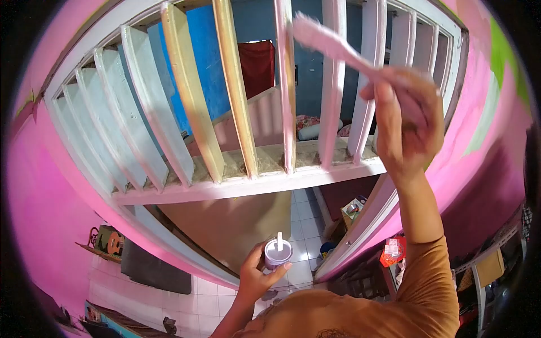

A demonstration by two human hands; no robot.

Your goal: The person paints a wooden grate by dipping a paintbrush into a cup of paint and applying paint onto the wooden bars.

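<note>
My right hand (408, 121) is raised at the upper right, its fingers wrapped round the handle of a paintbrush (329, 45). The brush's pale, paint-coated bristles are at the upper part of a partly white slat (285, 96); whether they touch it I cannot tell. Down in front of my body, my left hand (256, 279) grips a small paint cup (277, 260). Pale paint shows inside the cup, and a flat white stick (279, 241) stands up in it. Left of the brush are two yellowish slats (191, 96) among white ones.
The slats rise from a white horizontal beam (248, 187) above a doorway. Pink walls (51, 208) curve along both sides. Below are a brown door panel (225, 225), a tiled floor (208, 304), a red container (393, 252) and a cluttered shelf (490, 267) at right.
</note>
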